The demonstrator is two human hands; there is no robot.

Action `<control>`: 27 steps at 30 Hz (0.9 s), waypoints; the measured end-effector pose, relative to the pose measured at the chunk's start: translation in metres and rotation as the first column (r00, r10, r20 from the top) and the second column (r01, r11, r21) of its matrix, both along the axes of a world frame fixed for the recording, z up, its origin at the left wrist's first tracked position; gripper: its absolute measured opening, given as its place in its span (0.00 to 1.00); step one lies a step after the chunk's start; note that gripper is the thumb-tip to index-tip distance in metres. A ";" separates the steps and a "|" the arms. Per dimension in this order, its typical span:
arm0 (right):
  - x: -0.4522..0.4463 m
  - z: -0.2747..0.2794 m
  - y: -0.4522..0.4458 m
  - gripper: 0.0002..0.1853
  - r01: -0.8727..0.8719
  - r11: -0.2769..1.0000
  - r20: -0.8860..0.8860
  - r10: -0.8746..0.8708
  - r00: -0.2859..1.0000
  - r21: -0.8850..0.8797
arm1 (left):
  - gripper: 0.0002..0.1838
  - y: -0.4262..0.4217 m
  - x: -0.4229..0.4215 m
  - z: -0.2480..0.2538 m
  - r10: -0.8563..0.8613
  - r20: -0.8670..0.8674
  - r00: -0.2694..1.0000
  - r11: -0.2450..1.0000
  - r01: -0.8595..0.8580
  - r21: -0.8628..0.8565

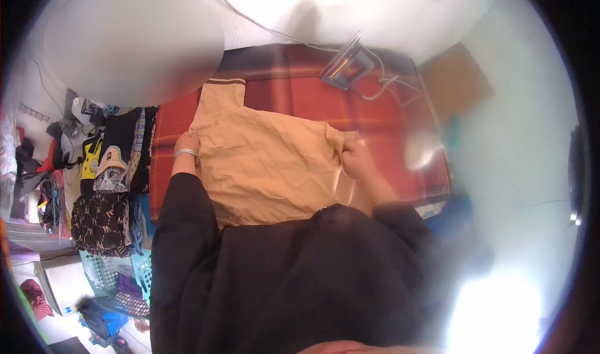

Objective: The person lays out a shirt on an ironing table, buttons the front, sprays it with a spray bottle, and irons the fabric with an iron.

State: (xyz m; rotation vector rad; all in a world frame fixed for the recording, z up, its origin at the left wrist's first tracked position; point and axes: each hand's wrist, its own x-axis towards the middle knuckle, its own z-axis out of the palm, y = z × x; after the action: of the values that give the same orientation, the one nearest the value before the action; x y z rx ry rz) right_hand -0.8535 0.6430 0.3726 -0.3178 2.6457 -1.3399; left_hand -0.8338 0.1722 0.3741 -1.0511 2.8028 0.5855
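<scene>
A tan shirt (269, 160), creased in places, lies spread over a red plaid cloth (287, 91). Its sleeve, with dark stripes at the cuff, points away from me at the upper left. My left hand (189, 143), with a silver bangle at the wrist, is closed on the shirt's left edge. At the right side, my right hand (356, 157) pinches the fabric, pulling up a fold there. The near edge of the shirt passes under my dark garment.
An iron (349, 66) stands at the back right of the cloth, its cord running along the wall. Folded clothes (103, 223) are stacked at the left, above a teal basket (100, 269). A blurred pale shape (131, 41) blocks the upper left.
</scene>
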 end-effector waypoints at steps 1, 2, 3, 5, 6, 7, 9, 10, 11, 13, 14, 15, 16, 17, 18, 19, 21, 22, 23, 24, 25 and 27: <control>0.008 0.006 -0.002 0.09 -0.131 0.941 -0.390 0.252 0.886 0.311 | 0.28 -0.011 -0.004 -0.015 -0.001 -0.001 1.000 1.000 0.001 0.001; 0.016 0.012 -0.003 0.09 -0.129 0.941 -0.390 0.251 0.886 0.311 | 0.28 -0.030 -0.012 -0.040 -0.061 0.022 0.998 0.997 0.062 -0.044; 0.025 0.023 -0.008 0.09 -0.209 0.912 -0.447 0.361 0.818 0.354 | 0.27 -0.040 -0.016 -0.054 -0.121 0.048 0.992 0.988 0.125 -0.088; 0.038 0.027 -0.016 0.10 -0.278 0.872 -0.499 0.464 0.732 0.403 | 0.27 -0.025 -0.010 -0.032 -0.085 0.026 0.996 0.995 0.087 -0.058; 0.043 0.022 -0.019 0.09 -0.328 0.874 -0.510 0.478 0.716 0.358 | 0.27 -0.016 -0.006 -0.020 -0.046 0.010 0.999 0.999 0.047 -0.028; 0.045 0.017 -0.020 0.09 -0.379 0.871 -0.520 0.490 0.699 0.312 | 0.27 -0.009 -0.004 -0.013 -0.047 0.009 0.999 0.998 0.047 -0.028; 0.042 0.013 -0.022 0.09 -0.374 0.895 -0.516 0.446 0.731 0.243 | 0.27 -0.002 -0.001 -0.005 -0.002 -0.026 1.000 1.000 0.002 -0.001; 0.041 0.013 -0.023 0.10 -0.366 0.914 -0.508 0.401 0.762 0.173 | 0.27 -0.003 -0.001 -0.006 -0.003 -0.026 1.000 1.000 0.003 -0.002; 0.041 0.014 -0.022 0.10 -0.365 0.915 -0.507 0.400 0.764 0.172 | 0.27 -0.004 -0.001 -0.008 -0.011 -0.032 0.999 1.000 0.011 -0.012; 0.045 0.034 -0.025 0.15 -0.110 0.981 -0.054 0.120 0.991 0.160 | 0.27 -0.010 -0.004 -0.014 -0.026 -0.036 0.999 0.999 0.025 -0.025; 0.041 0.031 -0.026 0.15 -0.105 0.982 -0.054 0.115 0.992 0.160 | 0.27 -0.015 -0.007 -0.020 -0.043 -0.007 0.999 0.998 0.043 -0.038; 0.035 0.025 -0.026 0.17 0.039 0.958 0.041 -0.053 0.998 0.283 | 0.27 -0.017 -0.009 -0.023 -0.060 0.020 0.998 0.997 0.061 -0.050; 0.028 0.020 -0.026 0.19 0.164 0.896 0.112 -0.229 0.967 0.412 | 0.27 -0.012 -0.007 -0.017 -0.064 0.020 0.998 0.997 0.065 -0.049; 0.023 0.016 -0.025 0.19 0.168 0.895 0.112 -0.233 0.966 0.414 | 0.27 -0.007 -0.004 -0.011 -0.055 -0.006 0.998 0.998 0.055 -0.032; 0.018 0.016 -0.024 0.17 0.216 0.904 0.069 -0.258 0.964 0.369 | 0.27 -0.004 -0.001 -0.007 -0.045 -0.032 0.998 0.999 0.045 -0.014; 0.015 0.016 -0.024 0.15 0.261 0.911 0.025 -0.284 0.958 0.320 | 0.27 -0.004 0.000 -0.008 -0.046 -0.034 0.998 0.999 0.046 -0.013; 0.027 0.026 -0.026 0.13 0.172 0.960 -0.230 -0.119 0.966 0.222 | 0.27 -0.007 -0.001 -0.011 -0.074 -0.053 0.996 0.996 0.072 -0.046; 0.033 0.038 -0.030 0.13 0.050 0.987 -0.473 0.028 0.880 0.152 | 0.27 -0.003 0.000 -0.003 -0.070 -0.054 0.996 0.997 0.068 -0.044; 0.037 0.051 -0.035 0.13 0.047 0.987 -0.470 0.032 0.882 0.155 | 0.27 0.003 0.002 0.004 -0.052 -0.064 0.997 0.998 0.049 -0.044; 0.043 0.066 -0.041 0.13 -0.174 0.973 -0.611 0.232 0.757 0.154 | 0.27 0.007 0.004 0.008 -0.036 -0.069 0.997 0.999 0.033 -0.043; 0.047 0.071 -0.044 0.13 -0.381 0.905 -0.726 0.389 0.567 0.187 | 0.27 0.003 0.004 0.002 -0.037 -0.060 0.998 0.999 0.035 -0.041; 0.062 0.025 -0.024 0.12 -0.408 0.853 -0.589 0.521 0.618 0.326 | 0.27 -0.009 -0.001 -0.013 -0.051 -0.071 0.996 0.999 0.050 -0.020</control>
State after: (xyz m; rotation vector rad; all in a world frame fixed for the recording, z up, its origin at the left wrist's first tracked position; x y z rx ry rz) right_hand -0.7913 0.6187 0.3978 -1.6143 2.8131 -0.9247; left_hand -0.8346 0.1637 0.3614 -0.9785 2.8920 0.6042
